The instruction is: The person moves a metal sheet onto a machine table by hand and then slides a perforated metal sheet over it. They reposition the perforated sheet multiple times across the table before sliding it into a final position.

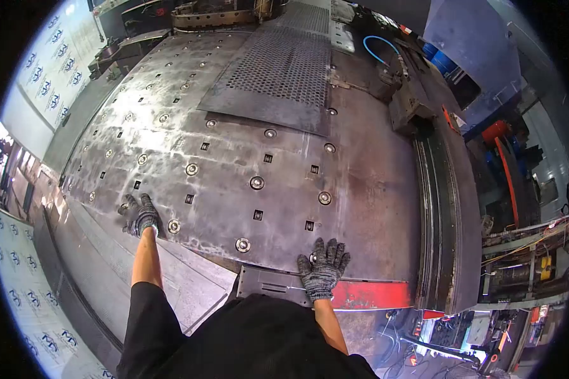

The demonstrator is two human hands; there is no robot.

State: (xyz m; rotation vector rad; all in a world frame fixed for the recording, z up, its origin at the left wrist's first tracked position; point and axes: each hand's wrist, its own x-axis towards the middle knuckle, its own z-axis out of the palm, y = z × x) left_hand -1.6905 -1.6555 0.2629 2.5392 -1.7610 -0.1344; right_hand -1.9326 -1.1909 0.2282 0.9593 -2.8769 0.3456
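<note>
A large steel machine table point(227, 189) with ball rollers and square holes lies in front of me. My left hand point(140, 216), in a grey knit glove, rests near its front left edge with the fingers spread and nothing held. Gloved the same way, my right hand point(323, 268) lies flat at the front edge, fingers spread, partly over a roller and beside the red strip point(373, 295). Farther back, a perforated metal sheet point(275, 69) lies on the table, out of reach of both hands.
On the right runs a long dark rail point(437, 215), with a metal block point(413, 107) at its far end. A blue hose point(382, 39) curves at the back. A grey bracket point(269, 284) is at the front edge, close to my body. Cables point(392, 338) hang at the lower right.
</note>
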